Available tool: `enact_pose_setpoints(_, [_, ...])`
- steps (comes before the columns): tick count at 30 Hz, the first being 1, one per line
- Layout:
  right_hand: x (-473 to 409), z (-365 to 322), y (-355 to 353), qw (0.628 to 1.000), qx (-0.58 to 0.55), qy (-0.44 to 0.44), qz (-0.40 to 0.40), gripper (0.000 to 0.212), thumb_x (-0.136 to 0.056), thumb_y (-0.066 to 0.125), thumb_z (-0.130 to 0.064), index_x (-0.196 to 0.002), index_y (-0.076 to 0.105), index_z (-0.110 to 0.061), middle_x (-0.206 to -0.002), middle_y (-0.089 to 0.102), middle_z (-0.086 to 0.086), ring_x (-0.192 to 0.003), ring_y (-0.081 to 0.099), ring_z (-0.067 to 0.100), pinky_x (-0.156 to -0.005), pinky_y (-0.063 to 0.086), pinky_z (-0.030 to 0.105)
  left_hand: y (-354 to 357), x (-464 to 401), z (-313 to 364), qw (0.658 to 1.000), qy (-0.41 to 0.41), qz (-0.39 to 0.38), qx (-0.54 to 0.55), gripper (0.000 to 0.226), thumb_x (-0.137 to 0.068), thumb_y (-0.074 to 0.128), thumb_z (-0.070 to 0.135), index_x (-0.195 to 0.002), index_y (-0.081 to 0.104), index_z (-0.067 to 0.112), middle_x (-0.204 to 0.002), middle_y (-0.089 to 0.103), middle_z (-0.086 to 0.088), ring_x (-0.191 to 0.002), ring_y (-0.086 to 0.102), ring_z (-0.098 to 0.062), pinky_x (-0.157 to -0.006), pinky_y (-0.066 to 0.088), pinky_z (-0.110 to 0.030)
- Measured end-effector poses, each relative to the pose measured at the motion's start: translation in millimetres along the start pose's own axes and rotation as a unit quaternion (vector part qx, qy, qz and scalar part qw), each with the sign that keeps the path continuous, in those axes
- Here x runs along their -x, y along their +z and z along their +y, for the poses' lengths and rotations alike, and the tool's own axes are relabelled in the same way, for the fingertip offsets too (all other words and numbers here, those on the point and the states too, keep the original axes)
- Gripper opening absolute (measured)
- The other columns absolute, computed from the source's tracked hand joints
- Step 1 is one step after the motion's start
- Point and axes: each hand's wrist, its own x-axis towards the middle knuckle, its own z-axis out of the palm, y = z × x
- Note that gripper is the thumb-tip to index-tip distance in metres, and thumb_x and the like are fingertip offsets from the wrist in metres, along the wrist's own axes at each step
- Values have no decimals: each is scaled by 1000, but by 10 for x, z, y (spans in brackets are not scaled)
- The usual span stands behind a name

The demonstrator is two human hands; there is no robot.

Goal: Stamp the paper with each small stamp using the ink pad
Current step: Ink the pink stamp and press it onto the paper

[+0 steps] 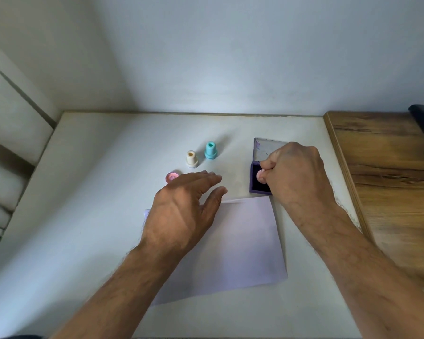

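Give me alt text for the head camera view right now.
The right hand presses a pink stamp into the open ink pad; the left hand hovers over blank paper. Cream and teal stamps stand behind.

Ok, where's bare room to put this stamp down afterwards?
Bare table lies left of the paper, and along the back edge behind the teal stamp and cream stamp. It is crowded near the pink cap, left hand, right hand and ink pad.
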Motion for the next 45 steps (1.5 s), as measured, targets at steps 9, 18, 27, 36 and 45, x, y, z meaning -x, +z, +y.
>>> enact_pose_setpoints(9, [8,27,37,1000,-2,-17,4,20,-82,74,-19,-102,75,-16,-102,72,8,-91,65,24,-82,53,28,-22,-9,27,1000,-4,1,12,31,-91,56,43,-106,76,24,-110,74,11,-96,70,-11,-77,60,-35])
enact_pose_setpoints(18, [13,22,43,1000,4,-20,11,17,-83,73,-19,-100,75,-14,-99,72,10,-88,66,25,-77,54,29,-35,13,8,1000,5,-1,11,32,-91,56,44,-107,76,24,-113,73,8,-99,70,-10,-79,60,-34])
enact_pose_setpoints(27, [34,40,33,1000,-7,-29,11,16,-83,74,-18,-99,75,-14,-98,73,6,-84,65,21,-75,52,25,-75,16,31,1000,7,-5,8,35,-90,54,46,-107,76,24,-113,73,9,-98,70,-11,-82,60,-36])
enact_pose_setpoints(36, [21,24,39,1000,-14,-14,15,17,-82,75,-19,-99,75,-15,-97,73,8,-86,67,24,-81,56,32,-76,19,14,1000,12,-8,-8,33,-91,54,43,-107,76,24,-111,74,9,-101,69,-11,-84,59,-35])
enact_pose_setpoints(45, [13,19,41,1000,-13,-9,10,19,-81,76,-19,-100,75,-14,-97,72,10,-86,67,25,-82,56,32,-82,16,-16,1000,21,8,-3,19,-92,61,30,-101,76,22,-100,75,9,-84,71,-13,-73,60,-34])
